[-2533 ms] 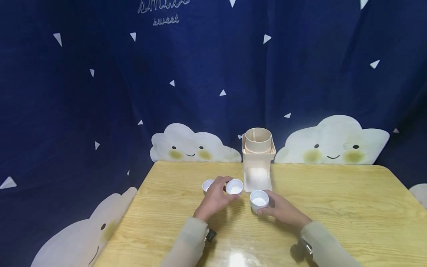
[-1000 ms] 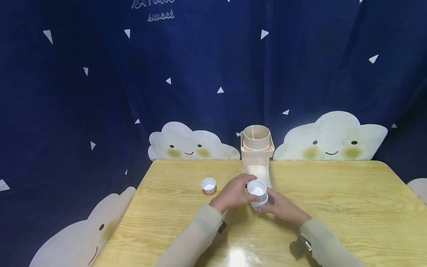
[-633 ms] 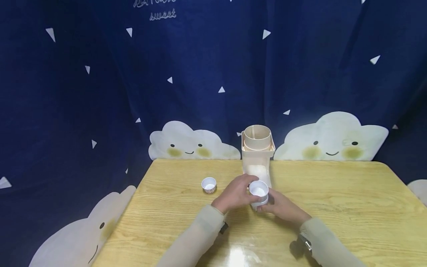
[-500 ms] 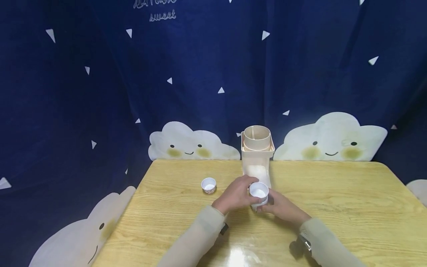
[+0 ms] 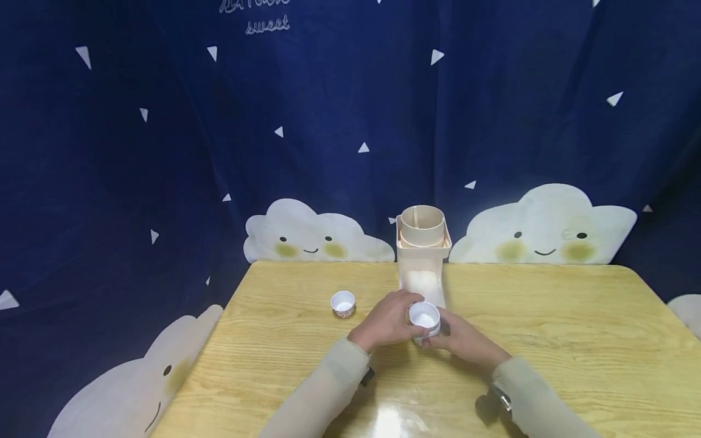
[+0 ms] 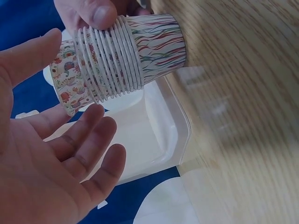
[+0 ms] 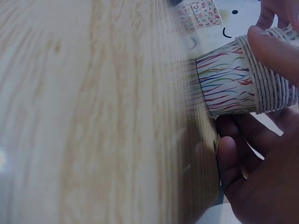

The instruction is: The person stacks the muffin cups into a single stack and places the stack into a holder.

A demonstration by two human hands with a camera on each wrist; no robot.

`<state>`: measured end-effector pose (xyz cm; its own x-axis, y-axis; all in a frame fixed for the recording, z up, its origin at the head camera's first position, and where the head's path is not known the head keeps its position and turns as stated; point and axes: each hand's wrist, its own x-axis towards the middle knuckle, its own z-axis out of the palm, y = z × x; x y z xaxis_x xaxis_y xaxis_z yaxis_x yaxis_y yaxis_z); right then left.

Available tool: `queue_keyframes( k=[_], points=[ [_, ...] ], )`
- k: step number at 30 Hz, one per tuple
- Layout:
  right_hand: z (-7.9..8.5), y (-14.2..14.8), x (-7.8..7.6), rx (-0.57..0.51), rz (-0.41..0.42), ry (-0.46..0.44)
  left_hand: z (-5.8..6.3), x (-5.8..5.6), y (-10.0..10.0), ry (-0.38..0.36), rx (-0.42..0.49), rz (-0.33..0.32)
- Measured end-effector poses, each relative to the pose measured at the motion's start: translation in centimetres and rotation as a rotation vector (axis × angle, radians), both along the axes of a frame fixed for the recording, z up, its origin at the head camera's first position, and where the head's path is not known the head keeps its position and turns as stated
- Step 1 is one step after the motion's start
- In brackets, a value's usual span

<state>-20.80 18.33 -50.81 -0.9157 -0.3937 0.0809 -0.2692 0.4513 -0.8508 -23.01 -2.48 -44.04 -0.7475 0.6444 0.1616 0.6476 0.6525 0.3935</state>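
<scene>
In the head view, my left hand (image 5: 387,319) curls its thumb and fingers around the floral top paper cup (image 6: 70,86), whose white inside faces up. From the other side, my right hand (image 5: 465,340) grips the stack of nested paper cups (image 7: 229,81). The stack stands upright, its lowest cup printed with coloured wavy lines and its white rims packed close together. The right thumb presses against those rims in the right wrist view. In the left wrist view the floral cup sits at the top end of the stack, between the left thumb and fingers.
A single patterned paper cup (image 5: 342,304) stands upright on the wooden table (image 5: 547,340), left of the hands. Directly behind the stack is a beige holder (image 5: 420,261) with a round tube (image 5: 423,225) on top. A dark blue curtain (image 5: 328,91) hangs behind the table.
My left hand has carried its cup rightward and onto the stack in my right hand, then lowered it until it nests there. The right hand has stayed in place.
</scene>
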Motion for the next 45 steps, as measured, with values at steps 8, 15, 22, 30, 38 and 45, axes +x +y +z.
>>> queue_keyframes(
  k=[8, 15, 22, 30, 38, 45],
  points=[
    [0.0, 0.1, 0.1, 0.021, -0.017, -0.006, 0.0, 0.0, 0.0, -0.012, -0.013, 0.004],
    [0.1, -0.1, 0.1, 0.022, -0.024, -0.014, -0.1, 0.0, 0.0, -0.039, -0.017, 0.009],
    [0.2, 0.0, 0.2, 0.029, -0.030, -0.019, 0.0, 0.2, -0.2, -0.068, -0.016, 0.008],
    [0.6, 0.0, 0.5, 0.032, -0.022, 0.012, 0.3, -0.1, -1.1, -0.121, 0.003, 0.050],
    [1.0, -0.4, 0.7, 0.006, -0.029, -0.018, 0.4, -0.6, -3.0, -0.187, 0.098, 0.124],
    [1.2, -0.5, 0.6, 0.020, -0.042, -0.040, 0.5, -1.5, -5.2, -0.227, 0.162, 0.191]
  ],
)
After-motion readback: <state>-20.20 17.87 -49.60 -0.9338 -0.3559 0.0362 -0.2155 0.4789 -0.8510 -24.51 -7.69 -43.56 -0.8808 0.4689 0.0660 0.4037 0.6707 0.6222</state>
